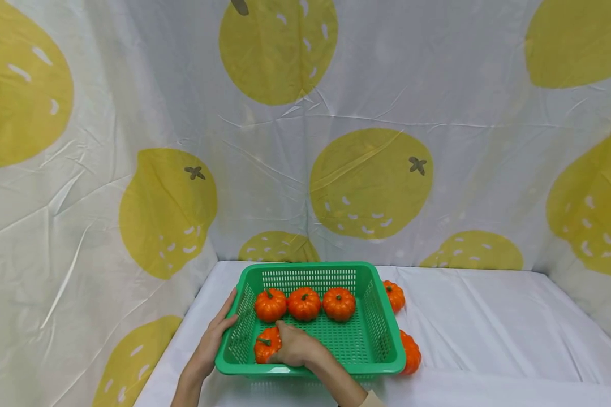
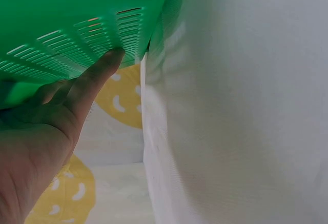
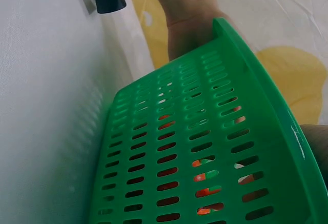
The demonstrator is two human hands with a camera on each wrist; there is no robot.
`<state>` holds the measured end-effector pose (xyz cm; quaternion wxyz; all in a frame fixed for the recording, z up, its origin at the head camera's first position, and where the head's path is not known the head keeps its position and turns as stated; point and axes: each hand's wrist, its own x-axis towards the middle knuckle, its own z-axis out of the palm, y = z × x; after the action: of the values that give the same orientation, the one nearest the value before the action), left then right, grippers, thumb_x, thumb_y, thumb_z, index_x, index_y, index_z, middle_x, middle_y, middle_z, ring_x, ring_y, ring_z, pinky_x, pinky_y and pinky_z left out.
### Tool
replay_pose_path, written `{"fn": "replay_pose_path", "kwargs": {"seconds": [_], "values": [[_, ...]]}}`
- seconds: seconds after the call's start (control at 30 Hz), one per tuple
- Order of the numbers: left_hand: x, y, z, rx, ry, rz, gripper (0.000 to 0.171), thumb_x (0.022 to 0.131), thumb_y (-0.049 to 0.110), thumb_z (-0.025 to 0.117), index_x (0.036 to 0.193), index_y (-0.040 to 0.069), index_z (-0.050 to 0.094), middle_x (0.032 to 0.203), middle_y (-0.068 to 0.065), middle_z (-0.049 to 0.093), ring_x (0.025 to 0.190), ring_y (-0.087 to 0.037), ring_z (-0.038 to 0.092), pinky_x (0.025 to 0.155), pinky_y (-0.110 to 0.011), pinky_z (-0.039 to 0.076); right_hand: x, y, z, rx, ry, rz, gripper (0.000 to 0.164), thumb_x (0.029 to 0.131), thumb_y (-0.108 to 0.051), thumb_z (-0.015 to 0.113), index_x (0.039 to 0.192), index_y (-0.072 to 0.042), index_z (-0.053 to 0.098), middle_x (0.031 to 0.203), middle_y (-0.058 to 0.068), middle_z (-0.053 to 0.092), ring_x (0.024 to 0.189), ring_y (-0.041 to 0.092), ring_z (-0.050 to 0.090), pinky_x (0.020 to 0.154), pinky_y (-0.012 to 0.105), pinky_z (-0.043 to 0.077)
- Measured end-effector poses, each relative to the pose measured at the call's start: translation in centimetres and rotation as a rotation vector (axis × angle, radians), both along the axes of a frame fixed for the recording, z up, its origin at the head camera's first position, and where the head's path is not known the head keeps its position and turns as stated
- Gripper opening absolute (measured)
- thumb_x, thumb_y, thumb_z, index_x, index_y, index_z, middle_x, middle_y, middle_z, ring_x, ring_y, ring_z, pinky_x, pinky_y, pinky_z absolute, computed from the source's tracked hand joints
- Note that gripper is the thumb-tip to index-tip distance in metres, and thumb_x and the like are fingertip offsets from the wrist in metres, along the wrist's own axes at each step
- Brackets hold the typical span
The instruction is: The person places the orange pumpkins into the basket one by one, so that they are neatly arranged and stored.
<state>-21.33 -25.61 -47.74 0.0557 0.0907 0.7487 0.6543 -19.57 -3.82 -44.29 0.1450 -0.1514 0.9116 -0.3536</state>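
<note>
Centrally, the right hand (image 1: 297,346) reaches over the near side of a green basket (image 1: 356,369), its thumb and fingers gripping an orange pumpkin (image 1: 266,345) in the near left corner; the lower fingertips are hidden by the hand itself. The left hand (image 1: 211,339) lies with fingers extended against the outside of the basket's left wall, thumb spread apart; the left wrist view shows a straight digit touching the slotted plastic. Within the basket, beyond the gripped pumpkin, three others stand in a row along the far wall: left pumpkin (image 1: 270,305), middle pumpkin (image 1: 304,304) and right pumpkin (image 1: 339,304), stems upward. Outside, just beyond the right wall and partly hidden by it, lie a farther pumpkin (image 1: 395,296) and a nearer pumpkin (image 1: 410,353). All rest upon or above a white-covered table (image 1: 489,328), enclosed by a pale backdrop (image 1: 265,169) bearing large yellow lemon prints (image 1: 370,183).
</note>
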Motion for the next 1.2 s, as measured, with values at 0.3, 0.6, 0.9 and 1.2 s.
{"fn": "replay_pose_path", "kwargs": {"seconds": [0.3, 0.6, 0.9, 1.2], "values": [[-0.2, 0.1, -0.1, -0.002, -0.007, 0.0, 0.061, 0.11, 0.023, 0.035, 0.168, 0.022, 0.015, 0.176, -0.007, 0.003, 0.162, -0.038, -0.007, 0.124, -0.067, -0.002, -0.2, 0.2, -0.7, 0.014, 0.028, -0.02, 0.08, 0.08, -0.022, 0.087, 0.145, 0.008, 0.05, 0.136, 0.028, 0.062, 0.128, 0.044, 0.058, 0.108, 0.059, 0.046], [-0.1, -0.3, -0.2, -0.014, -0.008, 0.01, 0.062, 0.109, 0.025, 0.036, 0.168, 0.023, 0.015, 0.176, -0.006, 0.003, 0.162, -0.038, -0.007, 0.124, -0.067, -0.002, 0.3, 0.0, 0.2, -0.014, -0.052, -0.063, 0.081, 0.084, -0.028, 0.085, 0.15, 0.002, 0.049, 0.145, 0.025, 0.059, 0.137, 0.046, 0.053, 0.111, 0.062, 0.041], [-0.2, 0.0, -0.3, -0.007, -0.015, 0.002, 0.062, 0.11, 0.025, 0.037, 0.168, 0.023, 0.015, 0.176, -0.007, 0.003, 0.162, -0.038, -0.006, 0.124, -0.067, -0.002, 0.6, 0.4, 0.2, -0.075, -0.015, -0.091, 0.066, 0.081, -0.021, 0.088, 0.134, 0.004, 0.06, 0.128, 0.023, 0.068, 0.116, 0.042, 0.063, 0.1, 0.061, 0.048], [-0.1, -0.1, -0.1, -0.013, -0.011, -0.002, 0.062, 0.11, 0.026, 0.036, 0.168, 0.023, 0.015, 0.176, -0.006, 0.002, 0.162, -0.038, -0.007, 0.124, -0.067, -0.002, 0.2, -0.1, 0.3, -0.012, -0.03, -0.053, 0.066, 0.086, -0.024, 0.084, 0.143, -0.003, 0.059, 0.138, 0.02, 0.065, 0.128, 0.041, 0.059, 0.107, 0.061, 0.045]]}}
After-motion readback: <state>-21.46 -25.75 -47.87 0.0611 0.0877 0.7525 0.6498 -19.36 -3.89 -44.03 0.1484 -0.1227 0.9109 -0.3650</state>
